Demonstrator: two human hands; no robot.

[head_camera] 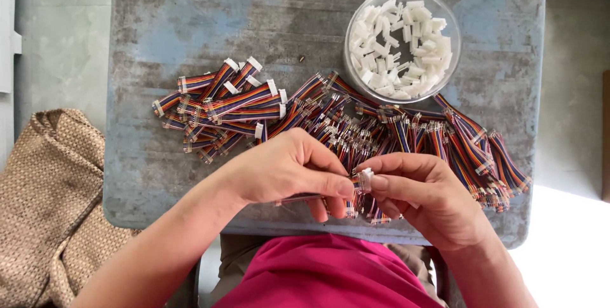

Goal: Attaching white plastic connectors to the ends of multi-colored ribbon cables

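My left hand [289,171] pinches a short multicoloured ribbon cable [298,199] near its end, above the near edge of a worn blue-grey table [178,22]. My right hand [422,194] holds a small white plastic connector [365,177] at that cable's tip, thumb and forefinger closed on it. The two hands meet fingertip to fingertip. Behind them lies a big heap of loose ribbon cables [419,133]. To the left is a pile of cables with white connectors fitted [232,101].
A clear round bowl [351,54] full of white connectors stands at the back right of the table. A woven tan bag [51,200] lies on the floor to the left. Pale concrete floor surrounds the table. My pink garment is at the bottom.
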